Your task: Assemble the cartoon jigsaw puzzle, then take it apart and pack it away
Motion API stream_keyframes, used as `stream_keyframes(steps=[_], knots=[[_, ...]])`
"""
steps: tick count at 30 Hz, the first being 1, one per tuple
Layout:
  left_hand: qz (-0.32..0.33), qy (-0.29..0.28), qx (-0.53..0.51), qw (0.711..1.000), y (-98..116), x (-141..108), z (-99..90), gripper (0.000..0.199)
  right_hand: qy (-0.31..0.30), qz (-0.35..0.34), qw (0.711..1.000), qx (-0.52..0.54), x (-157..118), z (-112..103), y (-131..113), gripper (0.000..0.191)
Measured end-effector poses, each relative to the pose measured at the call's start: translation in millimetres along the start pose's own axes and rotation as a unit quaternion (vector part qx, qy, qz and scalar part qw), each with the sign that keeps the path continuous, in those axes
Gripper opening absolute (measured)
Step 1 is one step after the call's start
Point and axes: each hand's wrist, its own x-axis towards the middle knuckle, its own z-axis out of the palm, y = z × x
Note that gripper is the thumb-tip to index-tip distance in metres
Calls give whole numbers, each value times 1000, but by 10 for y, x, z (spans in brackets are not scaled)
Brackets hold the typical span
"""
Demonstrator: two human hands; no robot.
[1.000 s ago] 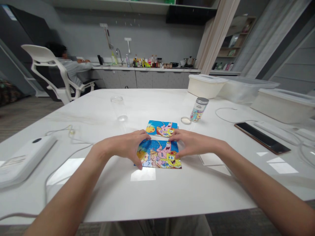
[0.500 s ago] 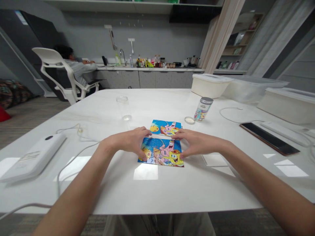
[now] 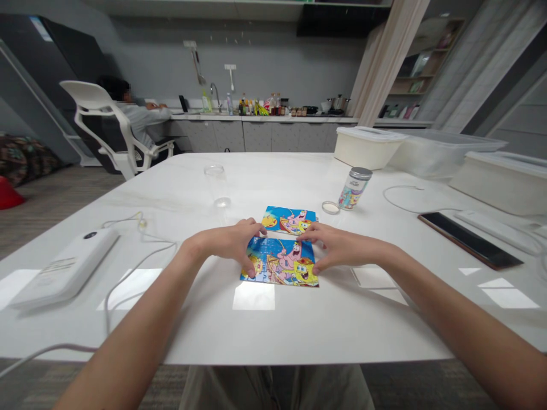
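From the head view, the L hand [image 3: 228, 242] and the R hand [image 3: 342, 246] are both over a blue-and-yellow cartoon jigsaw puzzle [image 3: 280, 262], which lies flat on a glossy white table [image 3: 273, 336], between the hands. Neither hand pinches it. Both hands are spread, w/ fingers curved, and the fingertips [image 3: 318, 269] touch the puzzle near its sides, as if pressing lightly inward. Directly above the fingers is a second blue cartoon picture [image 3: 290, 222], lying flat, just beside the puzzle w/ a narrow gap between them.

Beyond the R hand stand a tin can w/ grey lid and cartoon label [image 3: 354, 189] and, just beside it, a round clear lid [image 3: 330, 207]. Beyond the L hand stands a clear cylindrical cup [image 3: 216, 185]. Left of the L hand lies a flat white oblong device [image 3: 64, 267] w/ a thin white cable. Right of the R hand lies a black phone w/ brown edge [image 3: 470, 240], and further away are white plastic boxes [image 3: 365, 147].
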Motion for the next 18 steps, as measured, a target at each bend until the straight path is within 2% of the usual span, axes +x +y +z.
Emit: stream_keyframes(steps=[5,11,18], knots=[[19,6,-3,1000,-21,13,2,78,9,-25,1000,7,21,20,41,74],[11,-2,-1,1000,-42,24,1,82,-13,-2,1000,0,25,-7,-11,76],[9,1,8,1000,-14,-4,-16,81,-16,-10,1000,11,21,-21,-33,70]])
